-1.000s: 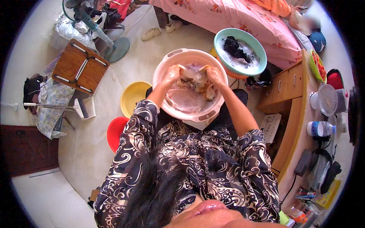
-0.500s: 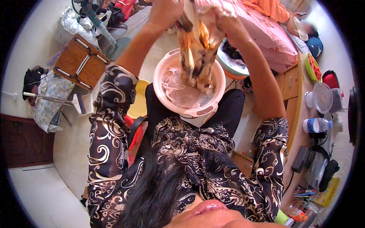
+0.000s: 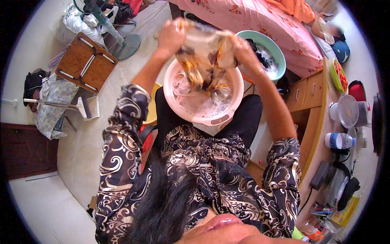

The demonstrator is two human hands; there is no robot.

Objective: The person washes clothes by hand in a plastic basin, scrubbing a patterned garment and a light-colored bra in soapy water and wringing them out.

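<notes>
Between my two raised hands hangs a wet cloth [image 3: 206, 44] patterned in cream, black and orange. Its upper edge is stretched across, and its lower end dips into a pink basin [image 3: 194, 119] of soapy water between my knees. My left hand [image 3: 172, 36] grips one upper corner, fingers closed. The other corner is bunched in my right hand [image 3: 245, 53], somewhat blurred. Whether the cloth is a garment I cannot tell. Part of the water is hidden behind it.
Beyond my right hand, a teal basin [image 3: 282, 67] holds dark cloth and suds beside the pink-covered bed [image 3: 243, 16]. A yellow basin [image 3: 151, 116] sits by my left leg. Farther left are a folded wooden table [image 3: 81, 61] and a broom [image 3: 84, 107]. A person [image 3: 325, 30] lies on the bed.
Both hands have come down toward me, and the cloth is now spread wider and lower over the pink basin. More of the teal basin shows as the view shifted.
</notes>
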